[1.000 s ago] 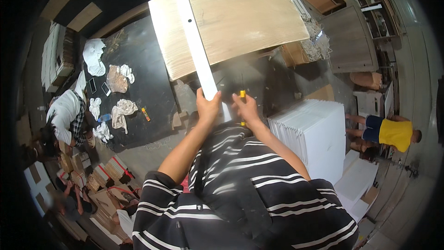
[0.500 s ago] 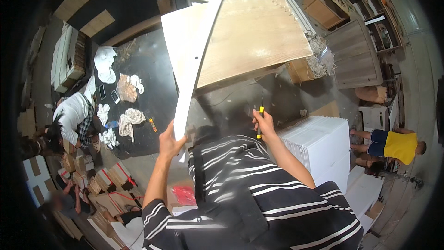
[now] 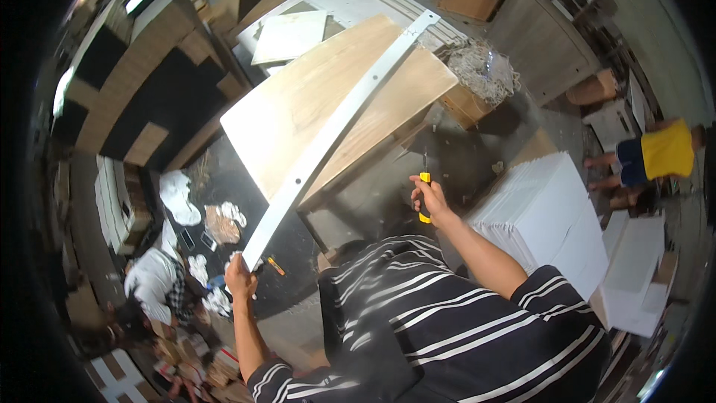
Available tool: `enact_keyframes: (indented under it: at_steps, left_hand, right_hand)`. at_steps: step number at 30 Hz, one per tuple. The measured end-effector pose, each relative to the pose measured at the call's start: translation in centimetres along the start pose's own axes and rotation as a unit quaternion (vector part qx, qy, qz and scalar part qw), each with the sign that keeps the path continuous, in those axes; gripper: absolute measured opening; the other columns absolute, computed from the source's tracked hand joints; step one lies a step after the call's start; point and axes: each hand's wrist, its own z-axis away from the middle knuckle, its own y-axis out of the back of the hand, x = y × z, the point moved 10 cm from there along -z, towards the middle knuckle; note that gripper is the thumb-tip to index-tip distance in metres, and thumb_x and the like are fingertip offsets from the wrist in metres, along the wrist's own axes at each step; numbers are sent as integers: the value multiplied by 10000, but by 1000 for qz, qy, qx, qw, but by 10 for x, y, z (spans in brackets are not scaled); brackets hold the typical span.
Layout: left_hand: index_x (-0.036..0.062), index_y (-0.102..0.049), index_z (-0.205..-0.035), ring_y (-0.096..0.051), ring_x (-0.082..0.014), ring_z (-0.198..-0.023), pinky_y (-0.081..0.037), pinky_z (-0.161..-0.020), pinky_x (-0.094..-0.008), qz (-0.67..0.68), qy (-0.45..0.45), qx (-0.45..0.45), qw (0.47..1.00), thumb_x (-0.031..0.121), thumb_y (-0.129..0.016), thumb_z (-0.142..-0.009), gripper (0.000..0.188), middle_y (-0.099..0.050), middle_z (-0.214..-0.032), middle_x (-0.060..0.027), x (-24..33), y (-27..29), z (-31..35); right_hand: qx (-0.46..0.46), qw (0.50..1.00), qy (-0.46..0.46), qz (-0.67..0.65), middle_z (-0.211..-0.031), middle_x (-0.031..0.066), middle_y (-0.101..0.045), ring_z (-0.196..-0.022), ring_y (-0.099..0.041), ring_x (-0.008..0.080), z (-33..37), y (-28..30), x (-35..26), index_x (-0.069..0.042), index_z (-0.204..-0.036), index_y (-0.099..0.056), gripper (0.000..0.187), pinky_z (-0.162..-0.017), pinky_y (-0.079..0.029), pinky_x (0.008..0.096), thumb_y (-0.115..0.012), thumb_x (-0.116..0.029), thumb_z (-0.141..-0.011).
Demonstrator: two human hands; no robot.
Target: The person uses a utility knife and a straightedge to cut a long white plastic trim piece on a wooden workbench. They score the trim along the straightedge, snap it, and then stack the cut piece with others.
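Note:
My left hand (image 3: 240,277) is closed round the near end of a long white strip (image 3: 334,128) with dark holes along it. The strip slants up and to the right, passing above a light wood-grain panel (image 3: 283,116); whether the two touch I cannot tell. In my right hand (image 3: 431,200), to the right of the panel's near edge, is a yellow and black screwdriver (image 3: 425,216). Its thin shaft points away from me.
A stack of white boards (image 3: 548,216) stands beside my right forearm. Behind the panel lies a white square board (image 3: 291,36). Tangled string (image 3: 481,71) tops a carton at right. Two people, one in a yellow shirt (image 3: 666,153) and one in white (image 3: 153,280), are nearby.
My left hand has moved left and toward me, and the strip now slants further right with its far end in view. The screwdriver stays in my right hand. The view has turned.

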Motion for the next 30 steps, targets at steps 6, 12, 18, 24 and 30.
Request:
enact_keyframes:
  at_steps: [6,12,18,24,30]
  left_hand:
    - [27,-547,-926,-594,-521,-863,-479,-710,-521,-32,21,-78,996,-27,-634,-662,283,-603,-813,-248,-46,-22,-56]
    - [108,-523,-1304,-589,-473,-1090,-485,-902,-523,-120,54,-182,974,26,-755,-647,702,-623,-1155,-236,-47,-28,-100]
    - [-5,-412,-1523,-472,-342,-1384,-351,-1172,-413,176,10,-143,974,29,-787,-729,879,-475,-1509,-201,57,-17,-167]
    - [59,-516,-1458,-482,-386,-1369,-430,-1109,-473,160,-113,-185,963,66,-826,-767,758,-513,-1477,-204,245,-120,-259]
    - [67,-448,-1513,-285,-451,-1506,-251,-1222,-573,45,-270,-145,951,459,-780,-847,841,-398,-1585,-227,382,-199,-292]
  right_hand:
    - [41,999,6,-5,-730,28,-606,-571,-541,98,-3,20,-4,-63,-1027,-623,315,-492,-440,272,-636,-377,-1000]
    - [119,992,-11,-49,-723,24,-603,-552,-535,94,-10,64,5,-88,-1005,-599,308,-465,-425,269,-669,-388,-985]
    - [169,982,-36,-76,-712,23,-601,-523,-533,90,-26,117,5,-91,-1037,-600,311,-451,-423,263,-671,-389,-983]
    - [209,969,2,-130,-824,62,-646,-520,-561,124,-63,146,-25,-126,-1372,-544,406,-458,-481,292,-529,-394,-1067]
    - [197,966,43,-164,-877,97,-641,-566,-611,179,-108,183,-88,-135,-1415,-459,387,-513,-528,331,-486,-352,-1095]
